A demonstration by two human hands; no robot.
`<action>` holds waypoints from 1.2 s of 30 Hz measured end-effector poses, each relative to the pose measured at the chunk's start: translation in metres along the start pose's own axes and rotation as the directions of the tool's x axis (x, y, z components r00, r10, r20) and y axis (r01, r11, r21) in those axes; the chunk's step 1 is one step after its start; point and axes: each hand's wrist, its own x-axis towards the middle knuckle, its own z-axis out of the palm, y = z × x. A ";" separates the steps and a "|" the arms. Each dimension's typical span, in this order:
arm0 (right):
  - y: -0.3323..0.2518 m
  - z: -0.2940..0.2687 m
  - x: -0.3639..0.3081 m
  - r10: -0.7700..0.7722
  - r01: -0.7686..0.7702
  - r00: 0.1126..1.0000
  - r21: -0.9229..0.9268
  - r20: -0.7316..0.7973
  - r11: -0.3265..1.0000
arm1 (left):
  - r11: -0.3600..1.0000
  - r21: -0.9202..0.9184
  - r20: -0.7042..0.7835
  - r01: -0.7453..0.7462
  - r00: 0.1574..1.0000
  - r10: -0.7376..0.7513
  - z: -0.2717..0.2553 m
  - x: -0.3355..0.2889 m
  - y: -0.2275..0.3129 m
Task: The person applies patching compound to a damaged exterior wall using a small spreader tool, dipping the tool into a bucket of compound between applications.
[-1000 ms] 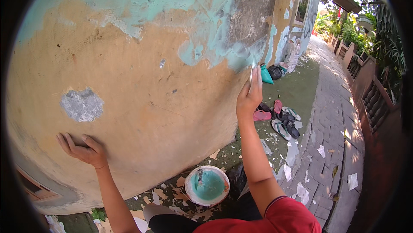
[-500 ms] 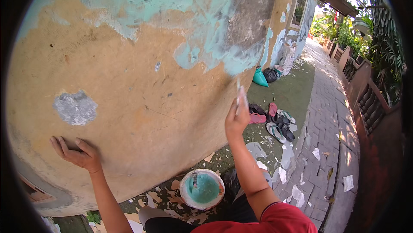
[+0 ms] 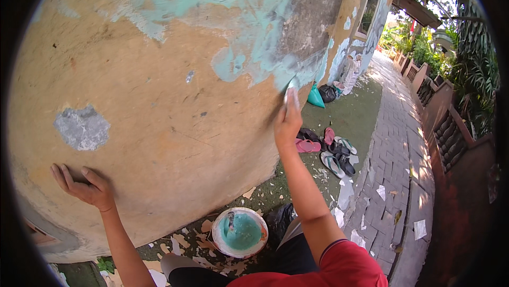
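Wall (image 3: 143,93) — matt, rough plaster; green bag (image 3: 315,97) — smooth plastic.

R hand (image 3: 288,121) w/ pale flat tool (image 3: 291,93) dipped approx. 0.5 s ago, tool tip below lower edge of teal paint (image 3: 260,64), then came back up; tip ended at that edge. Net vs. 1 s ago: hand a bit further L along wall (image 3: 138,112), no longer overlapping teal bag (image 3: 316,97) in view. Cam turned slightly R, scene slid L.
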 end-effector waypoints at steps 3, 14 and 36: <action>-0.032 -0.018 -0.034 0.022 -0.027 0.998 0.089 0.050 0.996 | 1.000 -0.008 -0.014 -0.005 1.000 0.004 0.001 0.000 -0.001; 0.116 -0.049 0.107 0.286 -0.221 0.934 0.283 -0.214 0.934 | 1.000 -0.008 -0.022 -0.001 1.000 0.001 0.001 0.001 0.002; 0.077 -0.019 0.115 -0.132 0.110 0.944 -0.089 -0.302 0.990 | 1.000 0.001 -0.009 -0.007 1.000 0.007 0.002 -0.001 0.002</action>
